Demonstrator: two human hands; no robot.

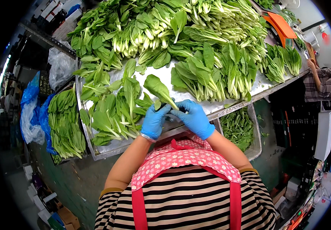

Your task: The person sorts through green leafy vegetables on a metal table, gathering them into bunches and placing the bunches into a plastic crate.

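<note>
My two blue-gloved hands meet at the front edge of the metal table. A leafy green (157,86) with a pale stem points up and to the left from between them. My right hand (193,118) pinches the stem's base. My left hand (153,121) closes its fingers by the same stem, with a small scrap of leaf at its fingertips; something dark between the hands is too small to make out. Loose leafy greens (113,109) lie just left of my left hand. Neat bunches (215,73) rest beyond my right hand.
A large heap of greens (165,27) covers the table's far side. Crates of stacked greens (66,124) and loose leaves (237,128) stand left and lower right. An orange scale-like object (281,27) sits far right, near another person in a checked shirt (324,85). Plastic bags (33,111) hang left.
</note>
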